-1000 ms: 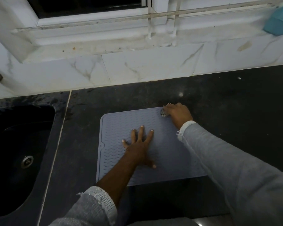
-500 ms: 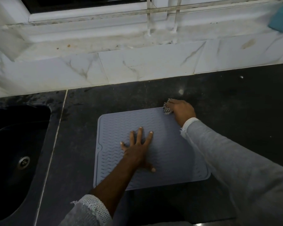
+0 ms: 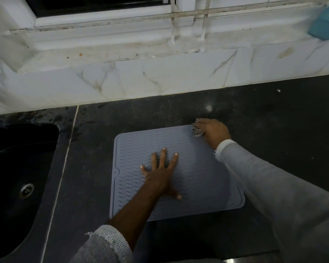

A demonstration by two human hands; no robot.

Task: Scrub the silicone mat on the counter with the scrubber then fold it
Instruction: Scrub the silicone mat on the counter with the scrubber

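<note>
A grey-blue ribbed silicone mat [image 3: 133,168] lies flat on the dark counter [image 3: 273,120]. My left hand [image 3: 162,173] rests palm-down on the middle of the mat, fingers spread. My right hand [image 3: 214,130] is at the mat's far right corner, closed around a metallic scrubber [image 3: 197,130] that touches the mat's edge. My right sleeve hides part of the mat's right side.
A black sink [image 3: 17,177] with a metal drain [image 3: 27,189] sits at the left. A white marble backsplash [image 3: 160,78] and window sill run along the back. A teal object [image 3: 325,25] stands on the sill at the far right.
My right hand with the scrubber has shifted slightly away along the mat's far right corner. My left hand stays pressed on the mat.
</note>
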